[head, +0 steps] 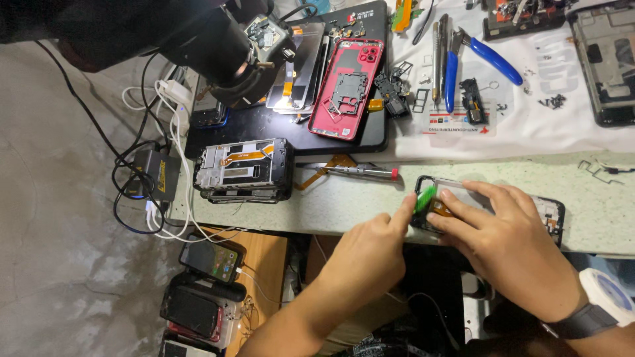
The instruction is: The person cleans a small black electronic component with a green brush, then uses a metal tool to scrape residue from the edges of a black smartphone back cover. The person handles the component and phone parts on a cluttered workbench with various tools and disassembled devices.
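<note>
Left hand (367, 248) presses green pick (424, 198) into phone frame (554, 213).

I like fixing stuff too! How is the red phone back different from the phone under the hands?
The red phone back lies untouched up on the dark mat; the black phone frame sits at the bench edge under both hands. The red one is uncovered; the black one is mostly hidden by the right hand, while the left hand presses a green tool into it. Both are opened up.

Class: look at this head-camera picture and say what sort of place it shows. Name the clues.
Most likely a phone repair workbench. Clues: a red phone back cover stripped open, blue-handled pliers beside loose small parts, and a screwdriver on the bench; both hands work on an opened phone frame.
</note>
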